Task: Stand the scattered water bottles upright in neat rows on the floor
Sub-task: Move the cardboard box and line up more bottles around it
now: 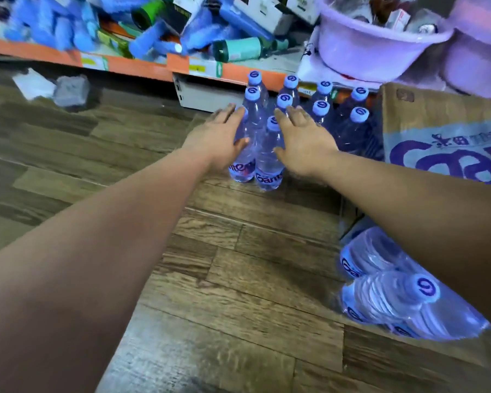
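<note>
Left hand point(216, 139), right hand point(305, 141), fingers point(228, 114) straight beside front bottles point(268, 160), perhaps touching, one cap hidden

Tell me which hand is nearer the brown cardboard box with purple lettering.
Right. The right hand rests flat against the upright clear plastic water bottles, left of the brown cardboard box with purple lettering. The left hand touches the bottles' left side, farther away.

Shop aisle, price-tagged shelf point(142, 68), stocked goods, bottle carton point(437, 131)
</note>
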